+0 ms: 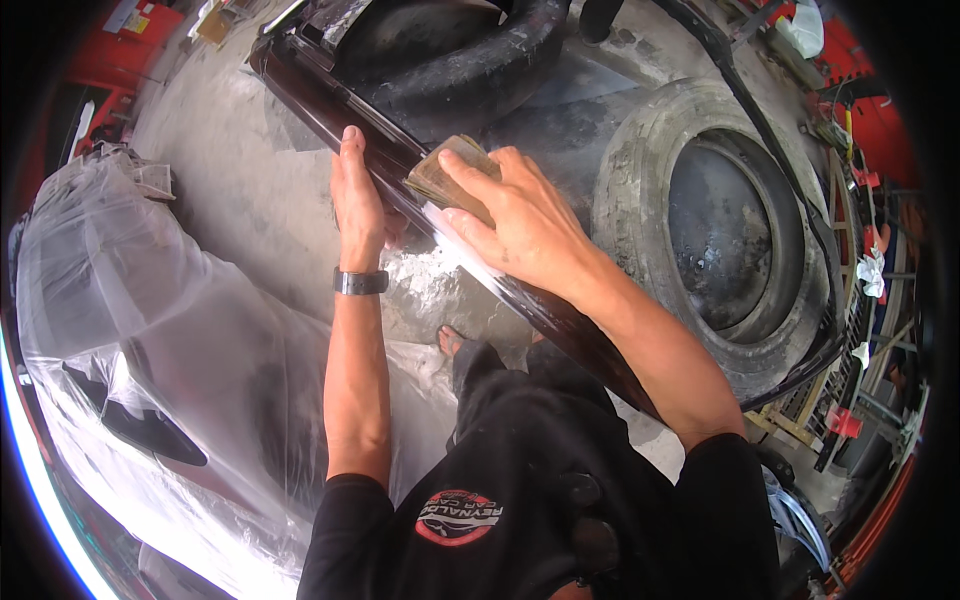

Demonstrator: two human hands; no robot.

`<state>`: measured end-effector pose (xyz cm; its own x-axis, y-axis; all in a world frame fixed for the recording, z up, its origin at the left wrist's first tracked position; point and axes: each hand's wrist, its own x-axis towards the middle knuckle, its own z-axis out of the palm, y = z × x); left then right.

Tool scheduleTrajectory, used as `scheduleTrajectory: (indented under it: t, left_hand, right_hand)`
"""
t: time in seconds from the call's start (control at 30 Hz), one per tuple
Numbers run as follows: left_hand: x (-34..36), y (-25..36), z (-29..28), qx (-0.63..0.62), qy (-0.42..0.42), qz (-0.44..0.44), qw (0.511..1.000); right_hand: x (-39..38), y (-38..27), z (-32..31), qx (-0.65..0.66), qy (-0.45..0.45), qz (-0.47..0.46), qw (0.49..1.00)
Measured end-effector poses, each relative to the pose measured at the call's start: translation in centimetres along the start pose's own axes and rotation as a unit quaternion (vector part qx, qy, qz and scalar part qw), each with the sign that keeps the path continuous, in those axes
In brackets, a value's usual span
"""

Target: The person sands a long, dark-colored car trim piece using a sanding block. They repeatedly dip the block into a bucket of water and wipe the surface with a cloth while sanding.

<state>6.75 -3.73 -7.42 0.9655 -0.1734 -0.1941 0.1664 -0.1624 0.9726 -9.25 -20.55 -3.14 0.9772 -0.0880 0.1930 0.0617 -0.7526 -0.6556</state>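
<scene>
A long, dark, glossy car panel point(560, 325) runs diagonally in front of me, with a whitish wet-looking patch or glare near its middle. My left hand point(357, 205) grips its near edge, thumb up against the side and the fingers partly hidden behind it. On the panel's upper face, my right hand point(525, 215) presses a tan, worn sanding pad point(445, 172) that looks layered or folded. The fingers lie over the pad, and the thumb rests along the panel. A dark watch band circles my left wrist.
Beyond the panel, a grey dusty tire point(640, 190) lies flat at right, with a black tire point(500, 75) farther off. Clear plastic sheeting point(150, 290) drapes a large object at left. A thin black frame point(745, 85) curves past the grey tire. Racks with clutter line the right side.
</scene>
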Motion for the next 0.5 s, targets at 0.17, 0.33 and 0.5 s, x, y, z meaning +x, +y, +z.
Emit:
scheduleTrajectory:
  t: [0.17,0.33,0.5]
  left_hand:
    - [-0.9,1.0,-0.2,-0.04,-0.045,0.04,0.997]
    - [0.8,-1.1,0.0,-0.026,0.012,0.047,0.998]
    - [0.1,-0.1,0.4,0.031,0.045,0.023,0.998]
  right_hand:
    - [-5.5,-0.9,-0.5,-0.034,0.027,-0.073,0.996]
    - [-0.6,1.4,0.5,0.039,0.028,-0.001,0.999]
    - [-6.1,-0.3,-1.0,0.005,0.023,-0.046,0.999]
